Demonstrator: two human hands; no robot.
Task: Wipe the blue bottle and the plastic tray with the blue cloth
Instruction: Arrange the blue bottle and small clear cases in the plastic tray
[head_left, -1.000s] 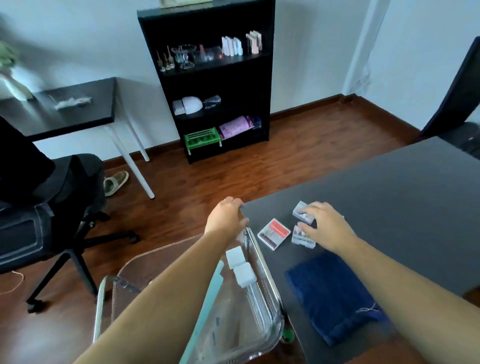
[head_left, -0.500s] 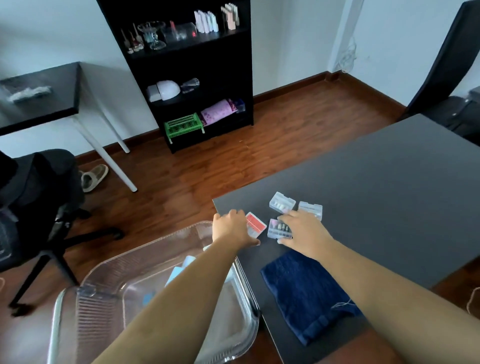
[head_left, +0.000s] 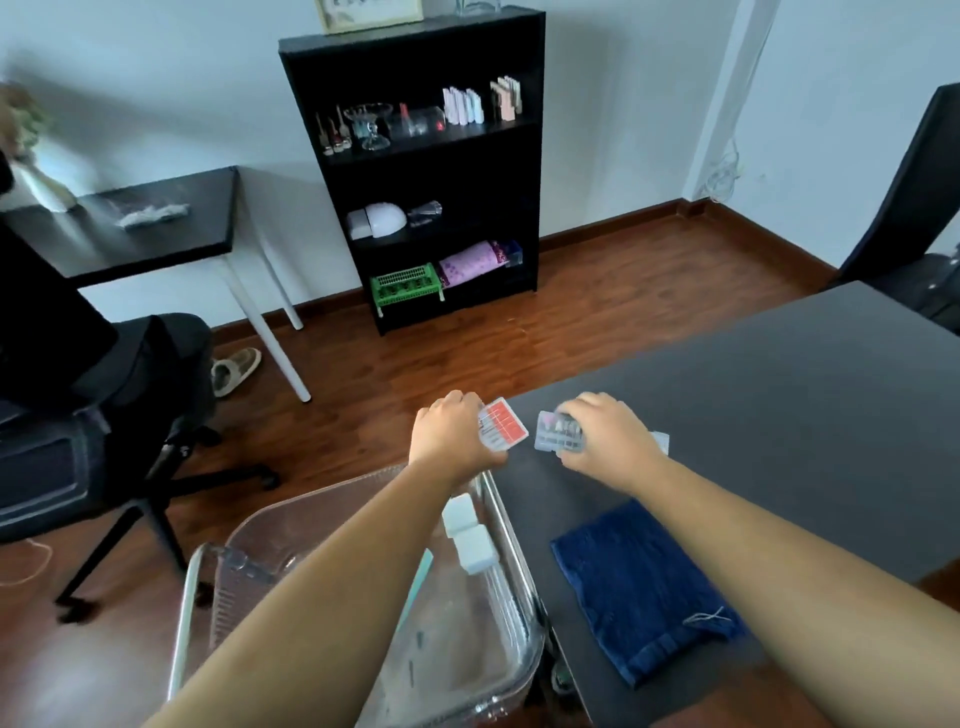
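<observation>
Holding red-labelled case (head_left: 503, 430): left hand (head_left: 452, 436); right hand (head_left: 608, 441) grip round clear case (head_left: 558, 438). Dark table (head_left: 779, 415), wood floor (head_left: 597, 312).

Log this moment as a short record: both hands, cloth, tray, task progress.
left hand: holds red-labelled case
right hand: grips clear case on the table
blue cloth: flat on table, untouched, nearer than both hands
plastic tray: beside the table edge, under left forearm; white-capped items inside
wiping: not begun

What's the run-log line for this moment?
left hand: holds red-labelled case | right hand: holds clear case | blue cloth: flat on table, untouched | plastic tray: left of table | wiping: not begun
</observation>
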